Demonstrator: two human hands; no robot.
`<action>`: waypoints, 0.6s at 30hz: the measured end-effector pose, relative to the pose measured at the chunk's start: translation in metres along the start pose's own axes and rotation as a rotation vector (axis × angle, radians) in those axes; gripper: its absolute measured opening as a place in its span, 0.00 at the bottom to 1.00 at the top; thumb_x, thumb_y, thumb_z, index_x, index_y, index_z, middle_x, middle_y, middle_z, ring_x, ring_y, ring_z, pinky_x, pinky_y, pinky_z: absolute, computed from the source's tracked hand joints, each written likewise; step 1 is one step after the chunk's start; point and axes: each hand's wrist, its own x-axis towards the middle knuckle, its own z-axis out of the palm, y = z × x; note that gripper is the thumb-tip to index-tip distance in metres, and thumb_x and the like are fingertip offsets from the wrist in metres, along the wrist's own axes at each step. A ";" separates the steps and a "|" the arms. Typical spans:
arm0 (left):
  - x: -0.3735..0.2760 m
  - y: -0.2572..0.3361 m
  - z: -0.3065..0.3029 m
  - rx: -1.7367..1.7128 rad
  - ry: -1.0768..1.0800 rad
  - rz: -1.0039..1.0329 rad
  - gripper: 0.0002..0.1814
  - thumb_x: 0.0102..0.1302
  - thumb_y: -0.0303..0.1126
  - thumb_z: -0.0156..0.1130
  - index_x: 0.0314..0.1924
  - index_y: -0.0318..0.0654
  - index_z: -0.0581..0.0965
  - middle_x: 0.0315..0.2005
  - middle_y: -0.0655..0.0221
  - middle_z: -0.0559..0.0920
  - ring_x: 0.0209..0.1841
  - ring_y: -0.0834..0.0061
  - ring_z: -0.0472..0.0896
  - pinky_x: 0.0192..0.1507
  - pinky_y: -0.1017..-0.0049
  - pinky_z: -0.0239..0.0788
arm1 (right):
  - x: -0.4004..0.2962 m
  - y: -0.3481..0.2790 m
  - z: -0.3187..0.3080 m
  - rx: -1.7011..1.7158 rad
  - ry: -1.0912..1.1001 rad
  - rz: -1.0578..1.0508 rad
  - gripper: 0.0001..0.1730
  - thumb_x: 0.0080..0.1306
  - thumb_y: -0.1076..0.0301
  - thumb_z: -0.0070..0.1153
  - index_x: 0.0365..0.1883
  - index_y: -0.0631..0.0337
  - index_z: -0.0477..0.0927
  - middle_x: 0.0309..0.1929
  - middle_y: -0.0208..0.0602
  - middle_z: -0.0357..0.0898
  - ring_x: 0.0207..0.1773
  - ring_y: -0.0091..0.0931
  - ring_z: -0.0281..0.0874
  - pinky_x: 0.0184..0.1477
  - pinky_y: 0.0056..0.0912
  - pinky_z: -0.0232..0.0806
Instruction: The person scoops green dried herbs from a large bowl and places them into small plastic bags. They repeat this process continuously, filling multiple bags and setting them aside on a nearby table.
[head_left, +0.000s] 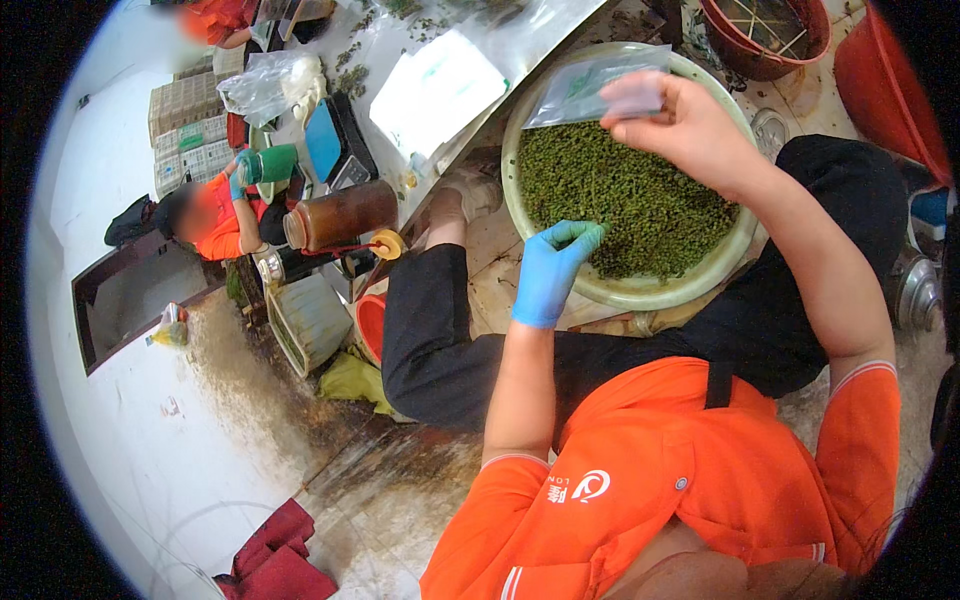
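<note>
A wide pale basin (628, 300) between my knees holds many small green peppercorn-like berries (630, 195). My left hand (555, 270), in a blue glove, is over the basin's near left rim, thumb and fingertips pinched together at the berries; a small green bit shows at the tips. Bare and slightly blurred, my right hand (667, 116) holds a clear plastic bag (562, 94) with green print above the far part of the basin. The bag looks flat. Whether anything is inside it, I cannot tell.
At the upper left, a metal table (536, 34) carries a stack of white bags (439, 90) and a scale (330, 142). A brown jar (345, 216) lies near its edge. Red buckets (885, 90) stand upper right. A co-worker (225, 217) holds a green container (270, 165).
</note>
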 end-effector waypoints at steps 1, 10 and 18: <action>-0.003 0.001 -0.001 0.011 0.005 0.019 0.09 0.67 0.31 0.72 0.44 0.35 0.88 0.35 0.75 0.87 0.37 0.84 0.80 0.44 0.78 0.71 | -0.003 -0.003 0.001 -0.004 -0.075 0.101 0.31 0.61 0.70 0.72 0.63 0.65 0.77 0.53 0.42 0.85 0.53 0.28 0.83 0.59 0.32 0.75; -0.017 0.019 0.003 0.501 0.060 0.434 0.07 0.62 0.27 0.75 0.38 0.33 0.87 0.32 0.67 0.83 0.34 0.76 0.81 0.38 0.74 0.72 | -0.004 0.015 0.023 -0.233 -0.395 0.065 0.17 0.61 0.79 0.70 0.49 0.65 0.83 0.37 0.33 0.87 0.40 0.20 0.85 0.45 0.24 0.77; -0.029 -0.019 -0.096 1.233 0.248 0.259 0.15 0.60 0.35 0.74 0.46 0.37 0.86 0.38 0.57 0.84 0.40 0.54 0.85 0.44 0.60 0.78 | 0.006 -0.005 -0.002 -0.205 -0.103 -0.030 0.15 0.65 0.71 0.68 0.50 0.64 0.85 0.43 0.36 0.89 0.48 0.24 0.87 0.56 0.31 0.77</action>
